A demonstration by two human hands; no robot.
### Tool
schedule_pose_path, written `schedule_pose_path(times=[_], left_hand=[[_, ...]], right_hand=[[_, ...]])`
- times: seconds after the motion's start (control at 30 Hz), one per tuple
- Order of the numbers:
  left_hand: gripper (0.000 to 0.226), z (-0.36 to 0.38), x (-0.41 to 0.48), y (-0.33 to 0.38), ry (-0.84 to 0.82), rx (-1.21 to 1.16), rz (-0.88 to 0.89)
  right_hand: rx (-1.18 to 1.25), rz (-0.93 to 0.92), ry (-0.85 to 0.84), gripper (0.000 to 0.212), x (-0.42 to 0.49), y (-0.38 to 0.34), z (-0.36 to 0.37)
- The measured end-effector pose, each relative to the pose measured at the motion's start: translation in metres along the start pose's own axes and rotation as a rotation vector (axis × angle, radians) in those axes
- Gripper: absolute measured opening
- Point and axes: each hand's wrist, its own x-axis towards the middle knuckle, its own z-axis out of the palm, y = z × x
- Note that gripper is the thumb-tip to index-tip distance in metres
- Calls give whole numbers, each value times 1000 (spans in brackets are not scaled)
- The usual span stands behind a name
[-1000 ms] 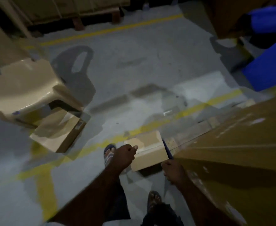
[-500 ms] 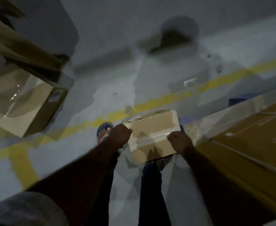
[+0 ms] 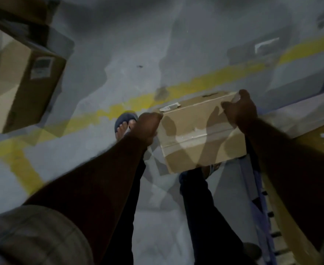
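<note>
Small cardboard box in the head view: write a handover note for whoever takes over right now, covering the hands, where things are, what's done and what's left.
Left hand: grips the left end of the small cardboard box.
Right hand: grips the box's far right corner.
Box: held in the air over the person's feet, above the grey floor, by the yellow floor line.
Nearby: a larger carton sits on the floor to the left.
Done: the box is up, held in both hands.
Left: carry it and set it down. The drop-off spot does not show.
</note>
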Motion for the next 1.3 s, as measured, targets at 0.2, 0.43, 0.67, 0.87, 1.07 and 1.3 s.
schedule_pose_path(times=[0.2,0.43,0.67,0.87,1.07,1.3], left_hand=[[66,-13,-50,9,409,-315,-248],[40,-98,-193,83,562,-597,-110],[13,-175,-365,113,567,-767,-37],[53,-197,-497,109,713,-804,144],[47,-173,-588,88,940,-981,148],[62,-103,-676,53,1278,-1226,159]], right_hand=[[138,67,70,69,-53,-21,-38],[359,-122,127,60,-160,-88,-124],[387,-236,189,52,-310,-161,-235],[333,-394,149,41,-423,-198,-291],[161,-658,30,48,-480,-234,-322],[-159,-1165,-122,77,-551,-266,-333]])
